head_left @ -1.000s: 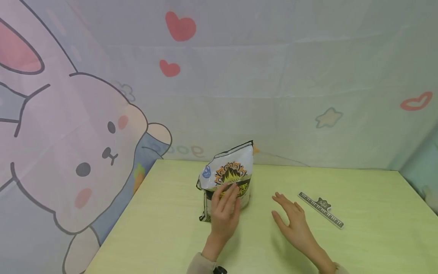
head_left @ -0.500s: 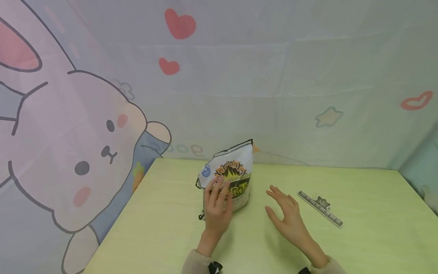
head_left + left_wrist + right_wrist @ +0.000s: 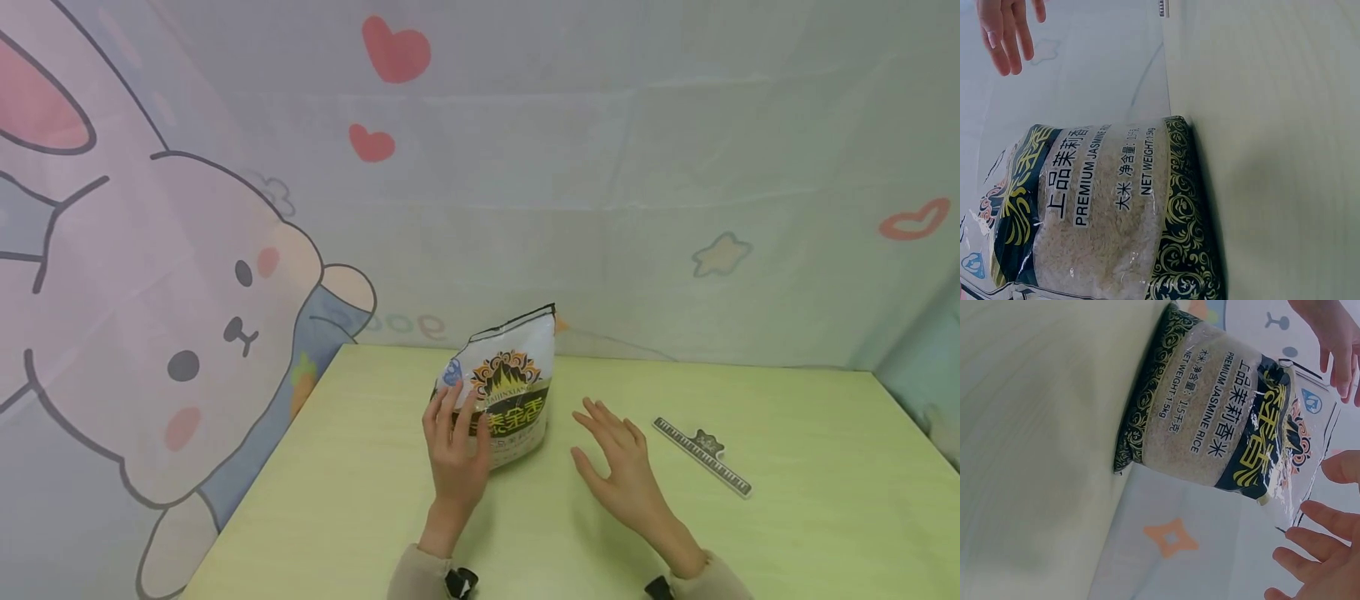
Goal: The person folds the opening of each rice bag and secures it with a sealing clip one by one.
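A bag of jasmine rice (image 3: 517,392) stands upright on the table, with a white top, a dark printed band and a clear window showing the grains. Its top edge slants up to the right. My left hand (image 3: 456,454) is in front of the bag's left side, its extended fingers overlapping the bag in the head view. Off to the bag's right, my right hand (image 3: 618,475) hovers over the table with spread fingers and holds nothing. From the right wrist, the bag (image 3: 1197,406) shows its whole front, with my left hand (image 3: 1338,350) beyond its top.
A long flat clip (image 3: 701,457) with a piano-key pattern and a dark animal-shaped grip lies right of my right hand. The pale yellow-green table (image 3: 322,500) ends at a backdrop curtain (image 3: 525,167) printed with a rabbit and hearts.
My left hand has slid left across the bag's front, uncovering more of its lettering. My right hand has moved slightly left and up, toward the bag. Bag and clip have stayed put.
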Demonstrator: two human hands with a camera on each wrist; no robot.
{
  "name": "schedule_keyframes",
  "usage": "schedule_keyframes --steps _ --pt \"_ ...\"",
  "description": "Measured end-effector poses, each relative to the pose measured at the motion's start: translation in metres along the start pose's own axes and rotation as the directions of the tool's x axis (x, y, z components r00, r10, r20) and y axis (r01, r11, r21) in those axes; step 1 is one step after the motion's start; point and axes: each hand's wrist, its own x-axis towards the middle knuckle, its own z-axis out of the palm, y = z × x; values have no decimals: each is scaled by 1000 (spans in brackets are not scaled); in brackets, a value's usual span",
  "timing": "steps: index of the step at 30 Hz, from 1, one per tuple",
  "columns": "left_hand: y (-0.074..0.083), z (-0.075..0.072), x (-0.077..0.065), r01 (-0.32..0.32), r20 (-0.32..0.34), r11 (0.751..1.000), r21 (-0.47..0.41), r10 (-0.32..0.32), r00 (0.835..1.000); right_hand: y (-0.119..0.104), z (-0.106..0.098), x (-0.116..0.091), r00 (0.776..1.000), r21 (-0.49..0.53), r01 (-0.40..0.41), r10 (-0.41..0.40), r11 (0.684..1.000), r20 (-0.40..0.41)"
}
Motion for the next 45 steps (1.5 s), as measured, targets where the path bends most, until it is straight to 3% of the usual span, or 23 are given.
schedule_keyframes --steps 15,21,28,32,45 --pt "-10 -7 -3 84 23 996 14 -84 996 -5 3 9 999 -34 38 -38 999 9" --pt "-11 -8 -3 173 55 985 20 -173 983 -7 5 12 999 -6 35 -35 999 15" --pt "-13 -10 -2 322 125 946 35 -323 938 -11 6 20 999 45 20 -21 999 28" --pt "-13 -11 -3 397 178 917 46 -398 900 -13 9 26 999 62 28 -30 998 29" --pt "-15 -14 -6 521 232 853 27 -513 827 -16 21 44 999 76 30 -32 997 19"
